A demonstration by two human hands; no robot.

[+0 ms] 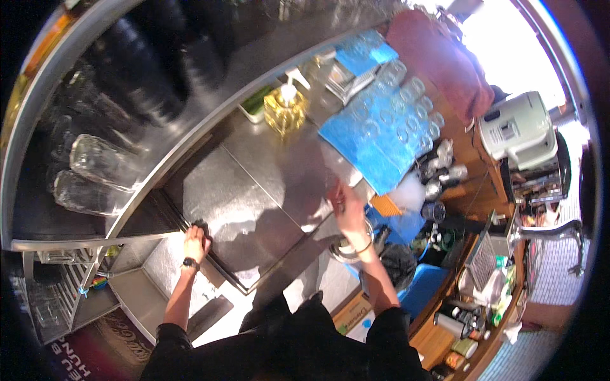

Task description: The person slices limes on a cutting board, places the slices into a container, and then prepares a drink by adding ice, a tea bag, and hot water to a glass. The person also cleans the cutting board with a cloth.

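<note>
Brown cardboard box (pixel 353 311) below the counter, white-labelled.

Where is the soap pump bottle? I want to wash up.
In the head view the yellow pump bottle stands at the far edge of the steel counter, between a small green tray and the blue mat of upturned glasses.

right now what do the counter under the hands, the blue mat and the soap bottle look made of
Counter: looks like stainless steel with a brushed finish; grey, with streaky glare and seams between panels.
Blue mat: probably soft plastic or rubber; matt blue, with glasses standing on it.
Soap bottle: clear plastic or glass, I cannot tell which; yellow liquid shows through, white pump on top.
</note>
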